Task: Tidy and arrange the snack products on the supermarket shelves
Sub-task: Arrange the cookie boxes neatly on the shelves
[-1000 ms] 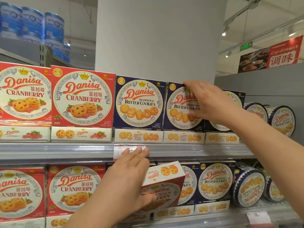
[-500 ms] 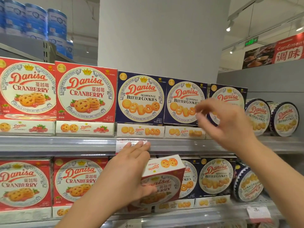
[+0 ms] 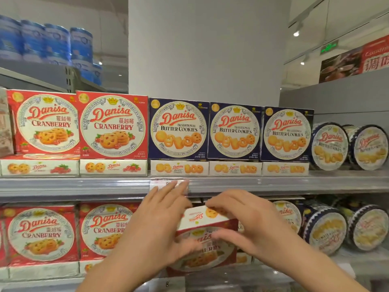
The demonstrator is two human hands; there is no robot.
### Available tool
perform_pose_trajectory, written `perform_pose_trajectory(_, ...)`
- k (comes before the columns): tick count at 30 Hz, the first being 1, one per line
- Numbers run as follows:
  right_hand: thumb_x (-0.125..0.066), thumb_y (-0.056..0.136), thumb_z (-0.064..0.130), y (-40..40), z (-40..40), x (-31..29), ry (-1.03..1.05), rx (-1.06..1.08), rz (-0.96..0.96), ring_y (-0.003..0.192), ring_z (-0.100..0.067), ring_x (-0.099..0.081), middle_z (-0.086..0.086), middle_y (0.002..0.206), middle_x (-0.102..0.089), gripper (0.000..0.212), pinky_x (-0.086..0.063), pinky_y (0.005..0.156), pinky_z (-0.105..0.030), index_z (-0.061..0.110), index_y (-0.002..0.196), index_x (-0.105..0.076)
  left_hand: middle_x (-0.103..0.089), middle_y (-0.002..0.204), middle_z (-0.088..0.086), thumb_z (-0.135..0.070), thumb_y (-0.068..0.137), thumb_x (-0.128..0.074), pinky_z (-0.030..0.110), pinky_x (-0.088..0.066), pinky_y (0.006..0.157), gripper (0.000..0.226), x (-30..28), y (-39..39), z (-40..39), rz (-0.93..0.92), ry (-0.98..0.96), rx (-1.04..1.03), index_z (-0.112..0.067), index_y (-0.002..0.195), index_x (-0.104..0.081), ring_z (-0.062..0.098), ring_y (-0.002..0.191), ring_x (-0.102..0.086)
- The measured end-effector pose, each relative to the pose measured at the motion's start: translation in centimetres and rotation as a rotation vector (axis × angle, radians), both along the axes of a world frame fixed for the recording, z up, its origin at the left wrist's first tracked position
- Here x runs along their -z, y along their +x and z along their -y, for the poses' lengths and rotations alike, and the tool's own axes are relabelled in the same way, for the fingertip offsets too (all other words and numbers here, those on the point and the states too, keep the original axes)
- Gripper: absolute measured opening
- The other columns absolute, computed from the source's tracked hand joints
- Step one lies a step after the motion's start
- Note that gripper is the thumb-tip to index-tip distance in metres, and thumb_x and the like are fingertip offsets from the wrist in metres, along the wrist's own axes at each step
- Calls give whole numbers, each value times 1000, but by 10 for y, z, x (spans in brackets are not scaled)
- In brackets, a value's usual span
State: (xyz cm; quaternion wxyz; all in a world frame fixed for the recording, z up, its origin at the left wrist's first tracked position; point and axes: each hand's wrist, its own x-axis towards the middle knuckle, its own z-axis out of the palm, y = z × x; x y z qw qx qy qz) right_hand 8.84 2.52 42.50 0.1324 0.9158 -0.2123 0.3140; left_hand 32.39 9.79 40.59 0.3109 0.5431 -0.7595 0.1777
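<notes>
Hands meet at lower centre of frame: left hand and right hand both grip a tilted red cranberry cookie box, fingers curled around it, before the lower shelf.

Red cranberry boxes; navy butter cookie boxes; navy-white zigzag tins; blue tubs.

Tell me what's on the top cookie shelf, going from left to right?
Two red cranberry boxes → three blue butter cookie boxes → two round tins. Each box stands on a flat white box lying under it.
</notes>
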Motion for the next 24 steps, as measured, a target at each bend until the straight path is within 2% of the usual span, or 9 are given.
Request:
perform_pose_trajectory(2,-61,90,59,2,1,-1,55,-34,80,110,1,-58,23,123,-59,49,-57,83,-28,35,132,-53,-45,140,-41,-80,66,-67,12,-40,101,76,-2,9,-17,-329,-50,38,-48,132,-46,-16,128,-43)
perform_pose_trajectory(3,-63,90,58,4,1,-1,86,-53,134,108,2,-59,24,121,-60,48,-56,82,-26,34,130,-56,-49,133,-43,-75,65,-73,10,-41,95,76,-1,15,-25,-479,-70,51,-50,131,-46,-18,122,-46)
perform_pose_trajectory(7,-74,80,59,18,-4,1,297,-113,373,105,7,-62,28,116,-63,43,-52,79,-14,42,118,-62,-69,122,-18,-66,60,-81,38,-50,98,72,17,43,-48,-848,-5,108,-45,124,-56,7,115,-64)
perform_pose_trajectory(9,-75,71,57,30,-7,4,410,-152,439,102,3,-64,29,111,-66,46,-54,77,-18,46,114,-63,-72,116,-14,-65,64,-80,40,-54,93,64,27,48,-60,-863,58,79,-43,121,-59,9,109,-68)
perform_pose_trajectory(11,-75,70,59,47,-10,5,464,-167,449,99,3,-65,30,110,-67,48,-56,77,-22,47,115,-62,-75,109,-13,-55,75,-80,33,-58,86,44,32,53,-72,-851,45,50,-38,113,-66,8,101,-71)
perform_pose_trajectory(13,-74,77,65,66,-15,4,397,-163,382,104,11,-60,34,113,-63,47,-50,81,-13,50,118,-56,-76,102,-14,-46,80,-80,24,-58,78,32,31,62,-84,-849,-10,9,-31,106,-70,6,93,-72)
perform_pose_trajectory(16,-68,79,61,95,-32,-6,207,-135,257,117,23,-43,39,125,-50,60,-32,92,3,49,133,-45,-75,96,-16,-50,80,-79,21,-56,69,33,23,83,-98,-778,-89,-69,-31,106,-70,5,86,-72)
perform_pose_trajectory(21,-72,87,45,145,-62,-32,74,-201,253,118,9,-53,25,129,-59,57,-40,96,-7,38,139,-51,-73,100,-19,-61,75,-70,29,-59,69,41,20,132,-110,-693,-210,-47,-41,111,-66,7,90,-71)
perform_pose_trajectory(24,-73,85,41,183,-80,-42,26,-207,276,120,5,-55,20,128,-61,55,-41,96,-9,30,136,-56,-72,108,-22,-66,77,-62,22,-57,74,47,15,175,-120,-719,-166,25,-47,120,-59,4,99,-70)
